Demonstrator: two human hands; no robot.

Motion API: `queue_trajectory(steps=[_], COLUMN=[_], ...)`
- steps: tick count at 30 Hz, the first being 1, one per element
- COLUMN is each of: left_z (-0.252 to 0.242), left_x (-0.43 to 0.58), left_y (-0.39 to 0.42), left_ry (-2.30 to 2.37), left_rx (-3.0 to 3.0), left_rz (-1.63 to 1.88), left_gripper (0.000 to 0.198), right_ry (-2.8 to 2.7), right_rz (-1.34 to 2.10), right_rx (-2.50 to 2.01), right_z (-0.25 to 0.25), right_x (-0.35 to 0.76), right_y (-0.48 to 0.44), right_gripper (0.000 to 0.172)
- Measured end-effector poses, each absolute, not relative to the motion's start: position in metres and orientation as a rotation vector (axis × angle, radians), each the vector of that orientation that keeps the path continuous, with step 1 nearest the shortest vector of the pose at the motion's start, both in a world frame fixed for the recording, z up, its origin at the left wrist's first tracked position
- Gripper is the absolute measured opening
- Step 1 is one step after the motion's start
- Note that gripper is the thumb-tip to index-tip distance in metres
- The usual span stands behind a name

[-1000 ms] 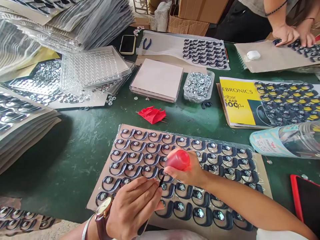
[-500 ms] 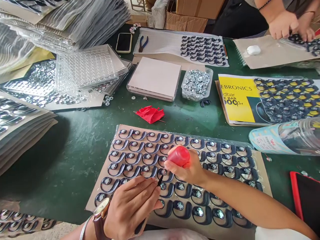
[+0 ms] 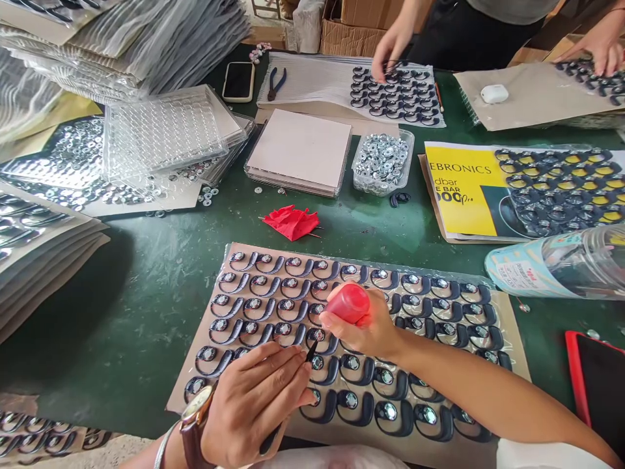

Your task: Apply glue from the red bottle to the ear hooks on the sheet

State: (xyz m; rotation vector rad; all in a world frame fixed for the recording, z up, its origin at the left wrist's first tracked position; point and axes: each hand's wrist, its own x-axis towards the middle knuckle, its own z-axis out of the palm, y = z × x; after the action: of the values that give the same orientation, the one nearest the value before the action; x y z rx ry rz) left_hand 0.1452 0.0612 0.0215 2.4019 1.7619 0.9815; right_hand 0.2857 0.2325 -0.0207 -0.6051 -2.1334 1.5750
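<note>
My left hand (image 3: 258, 397), a watch on its wrist, is closed around black tweezers (image 3: 311, 352). The slim dark tip points at one curved black piece with a round metal disc (image 3: 318, 336). In my right hand (image 3: 368, 329) is a red squeeze bottle (image 3: 347, 303), tilted with its base up; its nozzle is hidden by the fingers. Both hands hover over a brown cardboard sheet (image 3: 193, 371) under clear plastic, which carries rows of these hook-shaped black pieces. The tweezers' tip and the thumb side of my right hand are close together.
Beyond the sheet lie a crumpled red cloth-like piece (image 3: 291, 223) and a clear tub of metal discs (image 3: 359, 176). A tumbler (image 3: 517, 270) lies at right, above a red-edged phone (image 3: 576, 378). Stacked plastic trays (image 3: 166, 130) stand left. A co-worker's hand (image 3: 393, 49) reaches over another sheet.
The co-worker's one hand has moved left from the far right sheet to the sheet of black pieces at the back middle. My two hands have barely moved and keep their holds.
</note>
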Motion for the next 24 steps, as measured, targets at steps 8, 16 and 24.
queue_trajectory(steps=[8,16,24], left_z=[0.02,0.013,0.015], left_x=[0.141,0.14,0.131], left_y=[0.062,0.062,0.069], left_ry=[1.744,1.728,1.702], left_rx=[2.364,2.171,1.934], left_rz=[0.998,1.136,1.194], left_gripper=[0.022,0.022,0.021], right_ry=[-2.19,-2.149,-2.185], right_rz=[1.543,1.581,1.577], right_rx=[-0.571,-0.564,-0.515], right_z=[-0.015,-0.013,-0.018], right_x=[0.286,0.288,0.289], right_y=[0.235,0.233,0.231], right_gripper=[0.025,0.028,0.023])
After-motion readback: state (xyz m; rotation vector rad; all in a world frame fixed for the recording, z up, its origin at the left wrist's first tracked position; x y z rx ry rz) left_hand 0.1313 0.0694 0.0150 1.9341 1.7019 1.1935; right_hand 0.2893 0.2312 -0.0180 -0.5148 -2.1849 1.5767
